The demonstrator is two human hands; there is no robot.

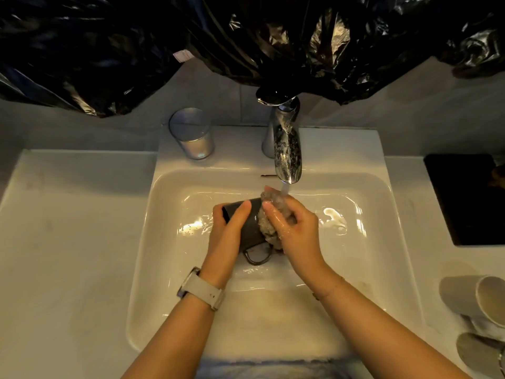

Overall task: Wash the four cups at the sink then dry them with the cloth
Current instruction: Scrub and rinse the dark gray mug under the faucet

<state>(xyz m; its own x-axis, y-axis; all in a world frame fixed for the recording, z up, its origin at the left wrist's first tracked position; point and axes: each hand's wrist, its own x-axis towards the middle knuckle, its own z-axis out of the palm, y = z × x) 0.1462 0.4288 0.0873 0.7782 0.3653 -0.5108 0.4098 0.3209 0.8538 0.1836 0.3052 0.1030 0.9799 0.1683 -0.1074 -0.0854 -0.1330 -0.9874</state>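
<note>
**Over the basin: one dark mug under the tap**

Above the white sink [153,242], the left hand [229,228] grips a dark mug [250,228] lying sideways, handle toward the person. The right hand [292,225] clutches a soapy scrubber [269,231] (its shape is unclear) against the mug. Two pale cups [470,296], cut off, lie at right.
</note>
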